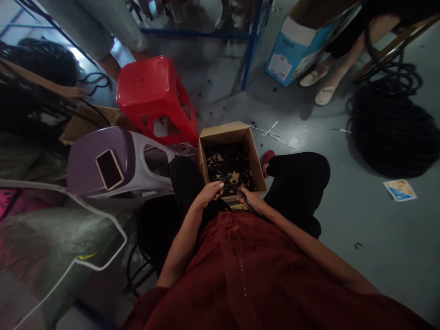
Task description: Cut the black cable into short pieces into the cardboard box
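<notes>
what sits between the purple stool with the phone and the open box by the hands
The person's black-clad left knee lies between the purple stool and the cardboard box, as the head view shows.

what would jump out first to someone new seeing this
The red plastic stool, left of upper centre, probably grabs attention first. Lower left of it, a phone lies on a purple-topped stool. At centre, left hand and right hand hover by an open cardboard box.
</notes>
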The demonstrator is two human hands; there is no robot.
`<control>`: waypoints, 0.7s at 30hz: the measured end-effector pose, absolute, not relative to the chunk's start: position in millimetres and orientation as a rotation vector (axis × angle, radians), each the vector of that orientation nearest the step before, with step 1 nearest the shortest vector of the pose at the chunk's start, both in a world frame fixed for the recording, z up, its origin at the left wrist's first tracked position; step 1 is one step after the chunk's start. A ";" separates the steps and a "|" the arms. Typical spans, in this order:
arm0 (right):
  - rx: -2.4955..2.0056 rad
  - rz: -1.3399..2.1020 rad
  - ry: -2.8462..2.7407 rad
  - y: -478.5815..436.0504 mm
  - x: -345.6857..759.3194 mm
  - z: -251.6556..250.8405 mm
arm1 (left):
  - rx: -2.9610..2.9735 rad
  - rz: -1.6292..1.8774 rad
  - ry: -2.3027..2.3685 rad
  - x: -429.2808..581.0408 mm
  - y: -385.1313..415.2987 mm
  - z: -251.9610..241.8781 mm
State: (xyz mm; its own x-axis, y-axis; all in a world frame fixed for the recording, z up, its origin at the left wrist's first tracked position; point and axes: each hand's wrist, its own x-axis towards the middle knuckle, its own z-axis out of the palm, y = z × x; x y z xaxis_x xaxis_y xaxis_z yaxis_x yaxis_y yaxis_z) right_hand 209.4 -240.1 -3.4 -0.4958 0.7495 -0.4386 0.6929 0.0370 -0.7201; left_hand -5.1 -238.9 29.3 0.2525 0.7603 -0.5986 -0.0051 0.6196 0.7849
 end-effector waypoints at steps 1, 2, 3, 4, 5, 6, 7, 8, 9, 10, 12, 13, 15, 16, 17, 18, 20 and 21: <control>-1.554 1.496 -2.207 -240.0 209.8 -5.6 | 0.784 0.582 1.229 -5.0 -238.5 28.9; -1.560 1.511 -2.193 -239.9 210.3 -7.6 | 0.808 0.566 1.244 -4.8 -238.1 28.6; -1.560 1.525 -2.179 -240.0 210.9 -9.5 | 0.837 0.545 1.259 -4.7 -237.8 28.3; -1.551 1.542 -2.166 -240.2 211.5 -11.0 | 0.872 0.521 1.270 -4.5 -237.6 28.0; -1.536 1.561 -2.154 -240.4 212.1 -12.2 | 0.911 0.496 1.273 -4.3 -237.4 27.7; -1.518 1.582 -2.141 -240.6 212.6 -13.0 | 0.948 0.473 1.269 -4.1 -237.3 27.5; -1.497 1.605 -2.128 -240.8 212.9 -13.4 | 0.978 0.455 1.262 -3.9 -237.2 27.2; -1.478 1.624 -2.117 -241.0 213.1 -13.3 | 0.998 0.443 1.252 -3.7 -237.1 27.0; -1.465 1.635 -2.109 -241.0 213.1 -12.8 | 1.003 0.437 1.245 -3.5 -237.1 26.8; -1.459 1.634 -2.108 -240.8 212.9 -11.9 | 0.994 0.436 1.242 -3.2 -237.1 26.8; -1.478 1.618 -2.134 -240.4 212.2 -9.2 | 0.958 0.444 1.242 -2.4 -237.1 26.8; -1.501 1.608 -2.154 -240.2 211.8 -7.7 | 0.940 0.448 1.242 -1.9 -237.1 26.8; -1.549 1.591 -2.185 -239.9 211.0 -5.2 | 0.907 0.450 1.244 -0.9 -237.1 26.3; -1.558 1.589 -2.191 -240.0 210.8 -4.5 | 0.895 0.448 1.245 -0.4 -237.1 25.7; -1.556 1.587 -2.193 -240.2 210.7 -4.3 | 0.886 0.445 1.247 0.0 -237.0 25.0; -1.547 1.585 -2.191 -240.5 210.8 -4.6 | 0.879 0.441 1.248 0.3 -237.0 24.0; -1.521 1.581 -2.195 -241.2 211.3 -6.0 | 0.871 0.434 1.247 0.6 -236.9 21.9; -1.508 1.577 -2.203 -241.4 211.7 -7.0 | 0.868 0.431 1.247 0.5 -236.9 20.9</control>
State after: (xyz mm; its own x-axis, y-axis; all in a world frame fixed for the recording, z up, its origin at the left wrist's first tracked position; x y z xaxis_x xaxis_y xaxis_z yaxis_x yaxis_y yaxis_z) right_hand 211.7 -241.4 -7.0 -0.5265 0.7114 -0.4655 0.6700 0.0101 -0.7423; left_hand 0.5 -236.9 20.9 0.2962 0.7105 -0.6383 0.1652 0.6201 0.7669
